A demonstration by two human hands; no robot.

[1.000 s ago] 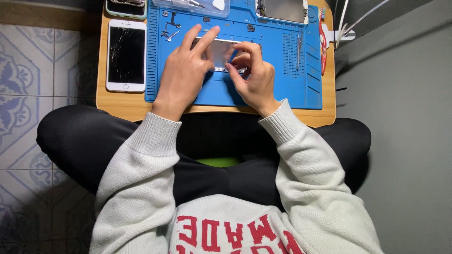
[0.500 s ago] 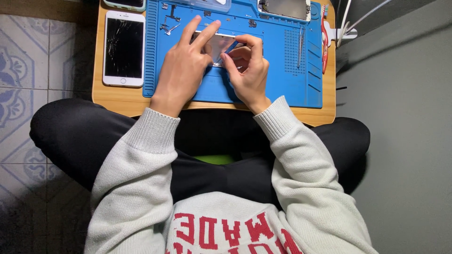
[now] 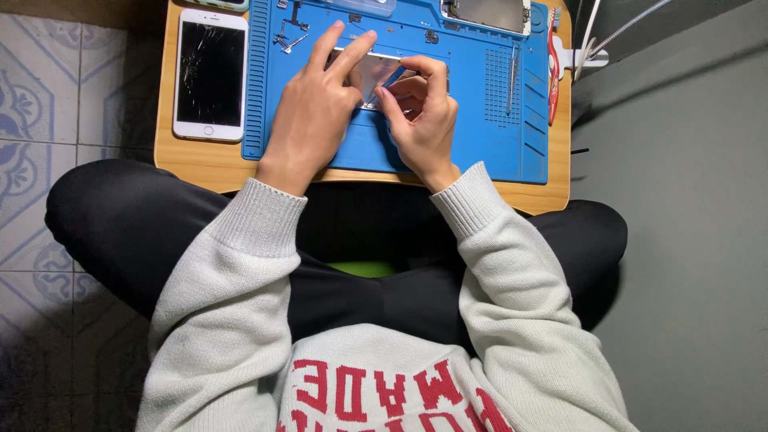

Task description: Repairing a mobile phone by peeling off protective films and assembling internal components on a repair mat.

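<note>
My left hand [image 3: 314, 104] presses down on a silvery phone part [image 3: 370, 70] lying on the blue work mat [image 3: 472, 120], fingers spread over its left side. My right hand [image 3: 420, 112] pinches a small blue pry tool [image 3: 394, 76] against the part's right side. Both hands meet over the middle of the mat. Most of the part is hidden beneath my fingers.
A white phone with a cracked screen [image 3: 210, 74] lies on the wooden lap table [image 3: 192, 160] left of the mat. Small screws and metal bits [image 3: 288, 36], tweezers [image 3: 512, 76], a red-handled tool [image 3: 552, 68] and another opened phone [image 3: 488, 14] sit along the mat's edges.
The view has shifted slightly down the table. My hands stay on the phone part; the right fingers have shifted a little with the blue tool.
</note>
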